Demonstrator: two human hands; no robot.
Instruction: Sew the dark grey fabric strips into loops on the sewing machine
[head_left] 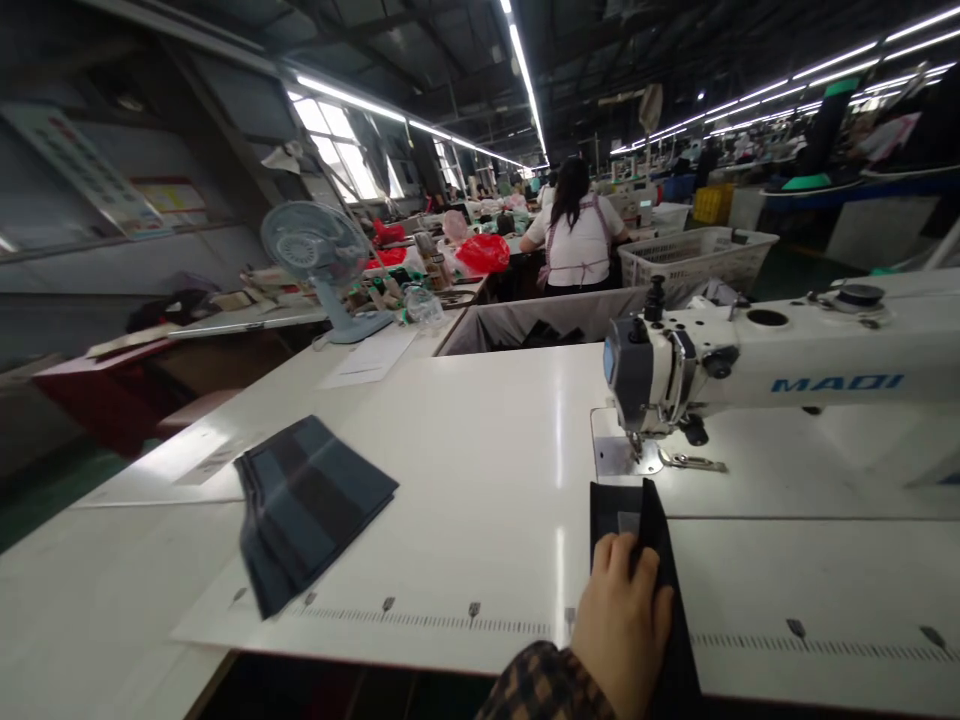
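Note:
My left hand [626, 610], in a checked sleeve, lies on a dark folded fabric piece [664, 540] at the table's front edge. Its fingers are bent and closed on the fabric, near a small grey patch [628, 522] on it. The far end of this piece lies just in front of the needle plate [615, 457] of a white sewing machine [750, 360]. To the left rests a stack of dark blue and black striped fabric pieces [315, 510]. My right hand is out of view.
A ruler scale [427, 619] runs along the white table's [480, 450] front. Metal tweezers-like tool [694, 461] lies beside the needle plate. Beyond are a fan [319, 250], paper sheet [367, 358], cloth-lined bin [525, 325], white basket [690, 255] and a seated person [581, 235].

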